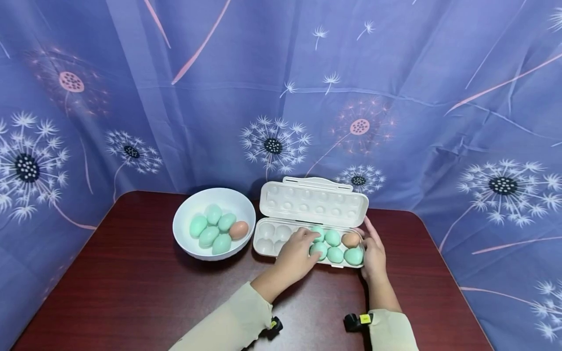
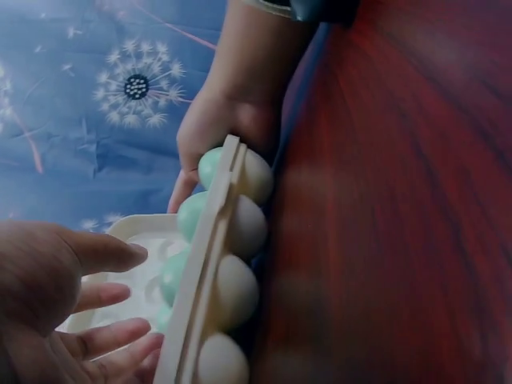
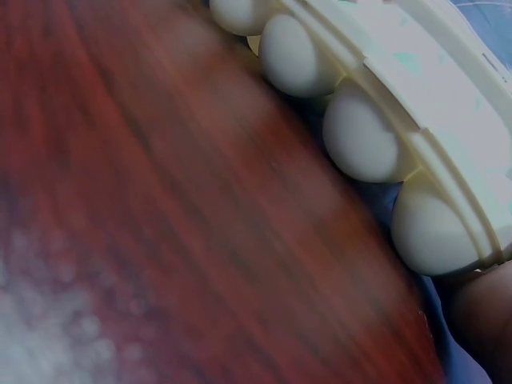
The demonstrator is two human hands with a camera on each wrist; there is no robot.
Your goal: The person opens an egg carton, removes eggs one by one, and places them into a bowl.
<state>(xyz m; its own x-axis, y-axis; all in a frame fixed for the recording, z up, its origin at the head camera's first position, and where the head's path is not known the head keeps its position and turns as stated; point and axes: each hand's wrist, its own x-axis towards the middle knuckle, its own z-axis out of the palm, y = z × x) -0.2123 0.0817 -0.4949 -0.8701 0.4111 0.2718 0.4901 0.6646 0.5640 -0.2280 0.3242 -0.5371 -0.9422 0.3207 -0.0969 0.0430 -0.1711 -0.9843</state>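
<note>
A white egg carton [image 1: 265, 246] lies open on the table, its lid [image 1: 313, 200] tilted back. Several mint-green eggs [image 1: 335, 255] and one brown egg [image 1: 351, 240] sit in its right part; bare cups show at the left end. My left hand [image 1: 295, 256] reaches over the middle of the carton, fingertips close to two green eggs. Its thumb and fingers [image 2: 104, 296] are spread apart in the left wrist view, with no egg visible between them. My right hand [image 1: 374, 253] holds the carton's right end; part of its fingers is hidden. The carton's rounded underside [image 3: 364, 132] fills the right wrist view's upper right.
Left of the carton stands a white bowl [image 1: 184, 239] with several green eggs [image 1: 209, 236] and one brown egg [image 1: 239, 230]. The dark red wooden table [image 1: 131, 292] ends at a blue dandelion-print curtain [image 1: 210, 122] behind the bowl and carton.
</note>
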